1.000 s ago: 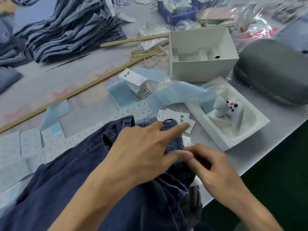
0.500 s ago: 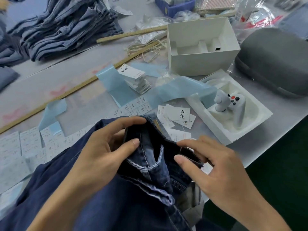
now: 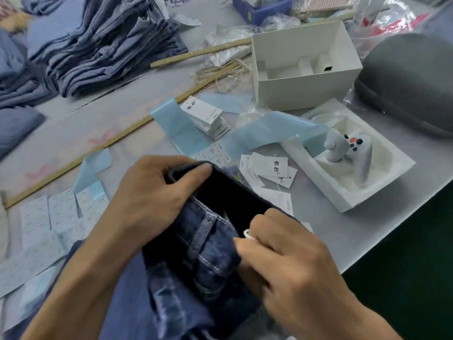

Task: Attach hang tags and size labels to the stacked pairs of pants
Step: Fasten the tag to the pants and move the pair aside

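A pair of dark blue denim pants [image 3: 196,261] lies in front of me with its waistband pulled open. My left hand [image 3: 152,200] grips the far edge of the waistband, thumb inside. My right hand [image 3: 282,261] holds the near right side of the waistband and pinches a small white loop or string [image 3: 247,234] between its fingertips. Loose white hang tags [image 3: 269,168] lie on the table just beyond the pants. A small pile of hang tags [image 3: 208,116] sits further back. Sheets of size labels [image 3: 56,214] lie at the left.
Folded jeans are stacked [image 3: 105,42] at the back left. A long wooden ruler [image 3: 103,146] crosses the table. A white box [image 3: 301,67], a white tray with a game controller [image 3: 353,153] and a grey case [image 3: 411,77] stand at the right. The table edge [image 3: 404,229] runs near right.
Both hands have pulled the waistband open wider. My left hand shifted to grip the far edge; my right hand now pinches a small white loop at the near edge.
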Motion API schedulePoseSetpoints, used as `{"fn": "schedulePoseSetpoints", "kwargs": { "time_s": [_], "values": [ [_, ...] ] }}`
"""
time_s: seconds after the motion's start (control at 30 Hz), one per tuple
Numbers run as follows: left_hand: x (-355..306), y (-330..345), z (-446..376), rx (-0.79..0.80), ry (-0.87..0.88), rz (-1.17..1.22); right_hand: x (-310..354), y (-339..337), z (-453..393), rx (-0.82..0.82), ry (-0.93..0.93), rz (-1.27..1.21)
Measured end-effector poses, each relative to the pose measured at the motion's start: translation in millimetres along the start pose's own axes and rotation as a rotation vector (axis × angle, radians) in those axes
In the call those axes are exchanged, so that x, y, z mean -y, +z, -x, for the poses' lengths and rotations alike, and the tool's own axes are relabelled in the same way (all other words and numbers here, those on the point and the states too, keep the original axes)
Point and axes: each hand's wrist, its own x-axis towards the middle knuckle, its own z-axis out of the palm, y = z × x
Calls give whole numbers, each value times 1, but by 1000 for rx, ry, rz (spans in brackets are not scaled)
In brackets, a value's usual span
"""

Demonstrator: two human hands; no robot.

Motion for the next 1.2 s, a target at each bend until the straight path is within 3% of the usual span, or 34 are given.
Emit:
{"fn": "schedulePoseSetpoints", "kwargs": {
  "time_s": [0.1, 0.17, 0.23, 0.37, 0.57, 0.63, 0.67, 0.7, 0.77, 0.8, 0.83, 0.9, 1.0, 1.1, 1.2],
  "values": [
    [-1, -9, -2, -172, 40, -175, 22, 1, 0, -107, -51, 106],
    [-3, -9, -3, -183, 8, -154, 38, 6, 2, -119, -71, 163],
    [-8, -6, -6, -146, -80, 57, 52, 16, 3, -127, -58, 222],
    [-9, -7, -12, -82, -360, 703, 63, 30, 9, -68, 0, 261],
    [0, -11, -4, -28, -363, 857, 59, 34, 8, -60, -91, 234],
    [0, -20, 7, 42, -251, 762, 56, 29, 6, -47, -117, 174],
    [1, -25, 15, 84, -155, 594, 55, 27, 6, -38, -119, 138],
    [4, -30, 24, 102, -54, 335, 55, 26, 5, -37, -112, 103],
    [9, -41, 41, -17, 72, -234, 56, 26, 2, -43, -67, 39],
    [9, -45, 45, -43, 83, -331, 56, 27, 0, -51, -51, 9],
    [10, -47, 48, -11, 69, -274, 56, 27, -2, -64, -42, -27],
    [13, -48, 48, 86, -15, 93, 49, 24, -4, -94, -10, -113],
    [15, -44, 45, 41, -51, 447, 22, 9, -7, -144, 71, -94],
    [17, -34, 47, 69, -16, 555, 4, 0, -9, -50, 43, -36],
    [14, -24, 50, 122, 46, 599, 6, 5, -8, 85, -1, -151]
  ]
}}
